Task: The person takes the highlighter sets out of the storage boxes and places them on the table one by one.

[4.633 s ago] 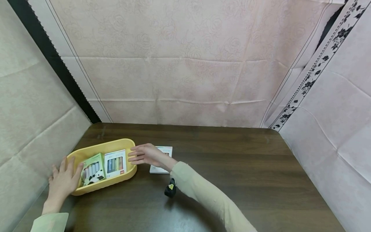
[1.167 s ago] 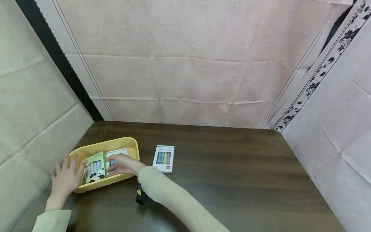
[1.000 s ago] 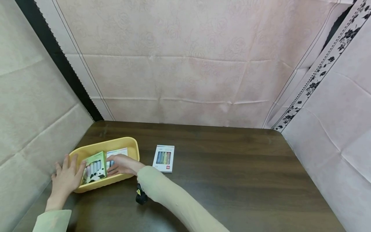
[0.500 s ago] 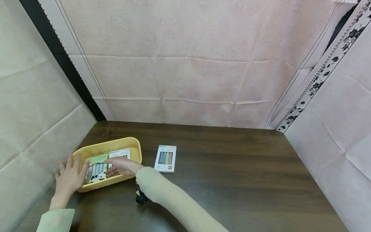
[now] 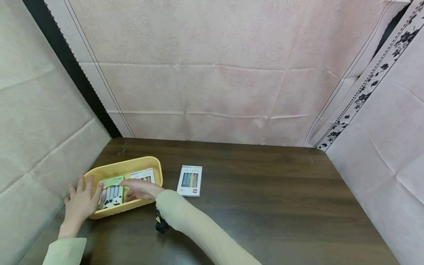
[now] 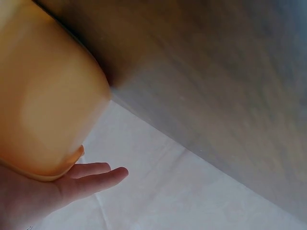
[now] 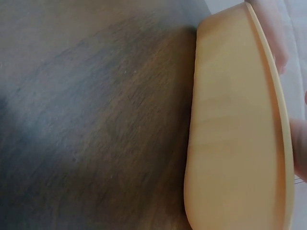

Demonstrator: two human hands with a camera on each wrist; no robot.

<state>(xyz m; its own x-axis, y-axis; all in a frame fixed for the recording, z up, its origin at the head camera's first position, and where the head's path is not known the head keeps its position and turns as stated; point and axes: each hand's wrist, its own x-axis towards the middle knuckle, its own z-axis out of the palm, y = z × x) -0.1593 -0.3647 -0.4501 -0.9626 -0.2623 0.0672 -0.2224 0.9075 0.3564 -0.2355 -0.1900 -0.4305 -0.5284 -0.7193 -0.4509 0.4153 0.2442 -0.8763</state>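
A yellow basket point(image 5: 145, 162) stands at the left of the table. Inside it lie a green box with a panda picture and pastel sticks point(image 5: 112, 191) and, to its right, a white box with a window of sticks point(image 5: 143, 174). My left hand point(image 5: 79, 202) rests on the basket's left end, fingers straight and spread. My right hand point(image 5: 142, 188) reaches over the near rim, index finger at the green box's right edge and other fingers bent below. It hides part of the white box. In the right wrist view, the basket's outer wall point(image 7: 235, 124) hides most of the right fingers.
A second white box with coloured sticks point(image 5: 190, 181) lies flat on the dark wooden table point(image 5: 265, 198), right of the basket. Pale cloth point(image 5: 215, 92) hangs behind the table and at both sides. A black device point(image 5: 161, 222) sits on my right wrist.
My right hand moved from the basket's right end into it. Over the last second the green box settled flatter, the white box inside turned and shifted right, and the view drifted slightly.
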